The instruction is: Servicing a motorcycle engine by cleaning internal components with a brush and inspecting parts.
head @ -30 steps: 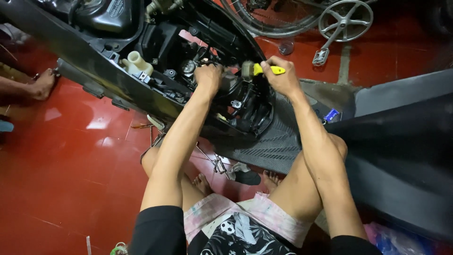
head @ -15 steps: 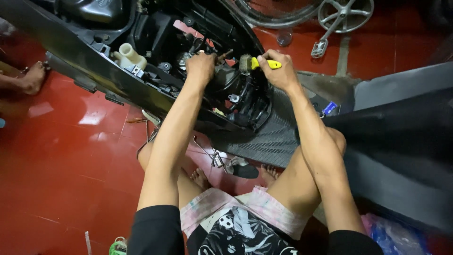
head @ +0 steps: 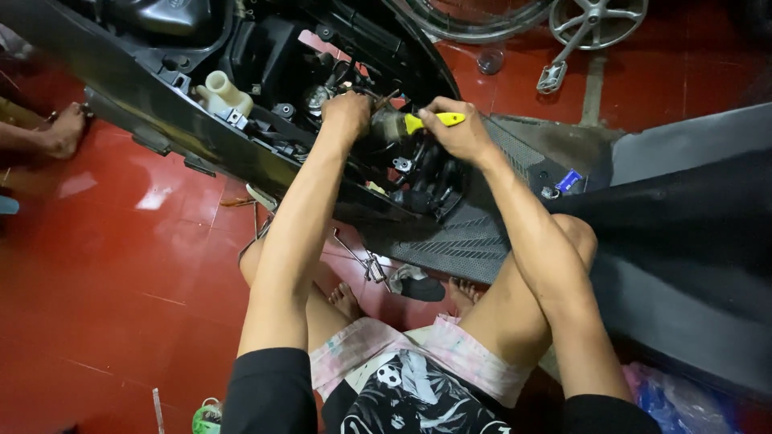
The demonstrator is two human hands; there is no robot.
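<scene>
I sit on a red floor in front of a scooter (head: 185, 120) with its body panels off. My left hand (head: 347, 112) reaches into the exposed engine bay and grips a part there; what it holds is hidden by the fingers. My right hand (head: 458, 133) is closed around a yellow-handled tool (head: 434, 120), whose tip points left toward the left hand. Black hoses and metal fittings (head: 418, 173) lie just below both hands.
A cream plastic cap (head: 223, 92) sits in the bay at the left. Another person's foot (head: 64, 128) rests on the floor at far left. A wheel and pedal (head: 591, 24) lie at the top right. A dark seat panel (head: 691, 233) fills the right side. A blue item (head: 568, 180) lies on the footboard.
Both hands have stayed on the same spot in the engine bay, with the yellow tool still gripped. The view has shifted down and to the left slightly.
</scene>
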